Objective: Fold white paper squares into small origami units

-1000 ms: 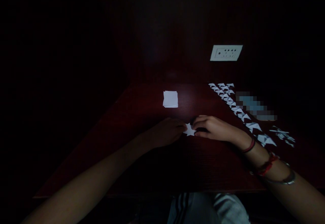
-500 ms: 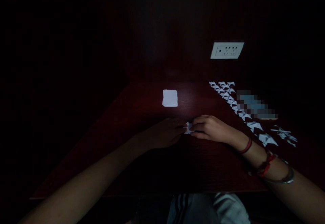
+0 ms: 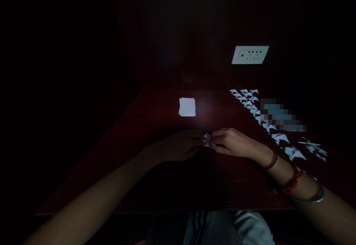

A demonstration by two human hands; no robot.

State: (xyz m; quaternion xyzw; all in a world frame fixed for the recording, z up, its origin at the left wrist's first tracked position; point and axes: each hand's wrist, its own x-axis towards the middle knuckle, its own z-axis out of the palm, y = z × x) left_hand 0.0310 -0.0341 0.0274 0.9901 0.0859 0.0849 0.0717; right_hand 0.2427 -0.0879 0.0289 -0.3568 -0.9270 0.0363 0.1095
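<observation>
Between my two hands, low over the dark red table [image 3: 155, 115], is a small folded piece of white paper [image 3: 207, 140]. The fingertips of my left hand [image 3: 183, 145] grip its left side. My right hand [image 3: 229, 142], with bands on its wrist, has its fingers closed on the paper's right side. Most of the paper's edges are covered by fingers, so its exact shape is hard to make out. Beyond my hands lies a stack of square white paper sheets [image 3: 187, 107].
Several folded white paper pieces [image 3: 280, 138] run in rows along the right side. Thin paper strips [image 3: 313, 146] lie in a small heap right of them. A blurred-out flat object [image 3: 282, 115] rests nearby. On the back wall is a white socket plate [image 3: 250, 55].
The fingers have shifted slightly around the folded paper, and less of it shows between them. The whole view has drifted a little; the stack and rows of folded pieces stay in place.
</observation>
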